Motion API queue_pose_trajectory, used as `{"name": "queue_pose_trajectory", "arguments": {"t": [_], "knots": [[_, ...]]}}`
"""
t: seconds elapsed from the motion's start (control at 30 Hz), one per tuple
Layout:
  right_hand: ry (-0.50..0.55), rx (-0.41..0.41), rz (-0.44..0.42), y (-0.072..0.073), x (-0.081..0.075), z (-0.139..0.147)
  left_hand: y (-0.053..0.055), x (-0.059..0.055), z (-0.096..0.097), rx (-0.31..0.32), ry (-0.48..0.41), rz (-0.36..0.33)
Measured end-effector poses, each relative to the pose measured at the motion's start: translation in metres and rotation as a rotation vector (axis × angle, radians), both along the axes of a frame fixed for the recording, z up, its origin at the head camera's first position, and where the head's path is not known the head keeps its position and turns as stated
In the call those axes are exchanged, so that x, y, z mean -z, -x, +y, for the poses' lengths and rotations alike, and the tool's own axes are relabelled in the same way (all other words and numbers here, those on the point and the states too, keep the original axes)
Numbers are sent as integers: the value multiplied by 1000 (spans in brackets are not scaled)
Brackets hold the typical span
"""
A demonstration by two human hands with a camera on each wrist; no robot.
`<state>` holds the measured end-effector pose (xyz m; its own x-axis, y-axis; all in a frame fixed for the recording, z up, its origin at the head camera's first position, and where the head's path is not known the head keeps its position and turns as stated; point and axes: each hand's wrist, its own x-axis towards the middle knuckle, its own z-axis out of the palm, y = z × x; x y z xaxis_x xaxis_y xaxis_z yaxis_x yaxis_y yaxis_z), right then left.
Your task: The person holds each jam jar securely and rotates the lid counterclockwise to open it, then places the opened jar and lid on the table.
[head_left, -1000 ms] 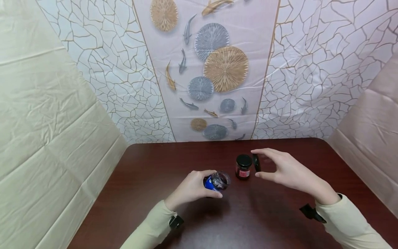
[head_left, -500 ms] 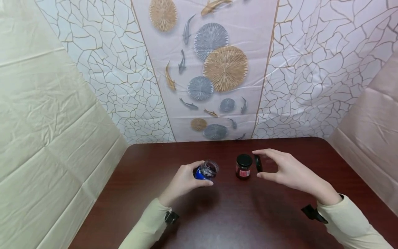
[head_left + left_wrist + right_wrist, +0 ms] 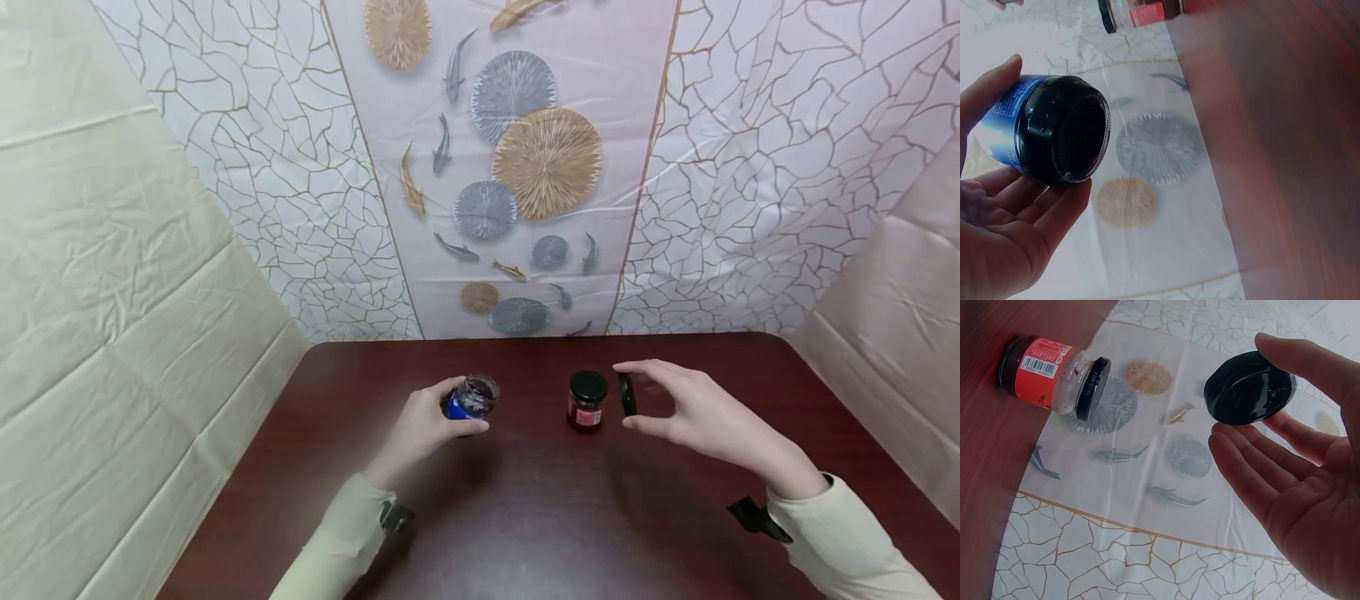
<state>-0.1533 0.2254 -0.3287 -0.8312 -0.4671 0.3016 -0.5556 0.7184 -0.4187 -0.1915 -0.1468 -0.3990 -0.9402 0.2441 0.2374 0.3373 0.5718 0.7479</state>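
My left hand (image 3: 418,429) grips a glass jar (image 3: 472,398) with a blue label and dark contents. Its mouth has no lid and leans to the right in the head view. In the left wrist view the dark glass base of the jar (image 3: 1066,131) faces the camera, with thumb and fingers round its sides. My right hand (image 3: 690,408) pinches a black jar lid (image 3: 627,394) by its edge, held on its side. The hollow inside of the lid (image 3: 1250,389) shows in the right wrist view. Between the hands, nearer the right one, stands a second jar (image 3: 587,402).
The second jar (image 3: 1054,378) is upright on the table, with a red label and a black lid on. Under both hands lies the dark red-brown tabletop (image 3: 555,517). A patterned cloth wall (image 3: 525,275) rises behind it, and pale cloth hangs at both sides.
My left hand has carried the blue-labelled jar left and a little farther back, away from the red-labelled jar. The right hand with the lid has shifted slightly right.
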Motion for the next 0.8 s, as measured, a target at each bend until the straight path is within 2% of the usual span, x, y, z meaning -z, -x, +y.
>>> {"name": "queue_pose_trajectory", "arguments": {"t": [0.23, 0.53, 0.8], "knots": [[0, -1, 1, 0, 0, -1, 8, 8, -19, -92, -6, -5], [-10, 22, -9, -1, 3, 0, 24, 17, -38, -124, -6, -31], [-5, 9, -5, 0, 2, -2, 31, 26, -53, -193, -26, -83]]}}
